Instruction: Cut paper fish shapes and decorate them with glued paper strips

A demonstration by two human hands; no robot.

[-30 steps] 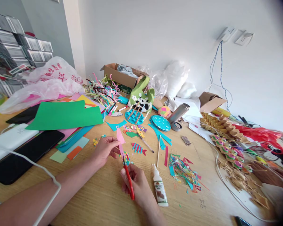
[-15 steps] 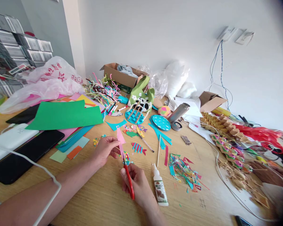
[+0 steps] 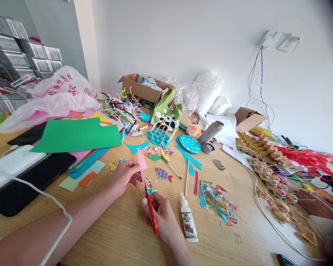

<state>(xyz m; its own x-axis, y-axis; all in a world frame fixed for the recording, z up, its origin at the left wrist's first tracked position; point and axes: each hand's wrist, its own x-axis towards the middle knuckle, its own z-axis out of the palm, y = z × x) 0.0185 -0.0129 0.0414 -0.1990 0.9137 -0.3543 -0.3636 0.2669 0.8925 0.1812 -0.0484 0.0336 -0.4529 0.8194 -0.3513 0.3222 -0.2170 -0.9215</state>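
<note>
below frame centre, pink paper (image 3: 142, 161) pinched in person's left hand (image 3: 126, 175); right hand (image 3: 158, 211) grips red scissors (image 3: 152, 214) at paper's lower end. paper likely light, limp, easily torn; best pinched above scissors.

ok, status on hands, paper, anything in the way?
Left hand pinching pink paper. Right hand gripping red scissors, blades at the paper's lower end. Glue bottle beside right hand, not blocking.

I find bare tabletop (image 3: 119, 232) left of my right hand (image 3: 163, 211). A glue bottle (image 3: 189, 223) blocks its way rightward.
</note>
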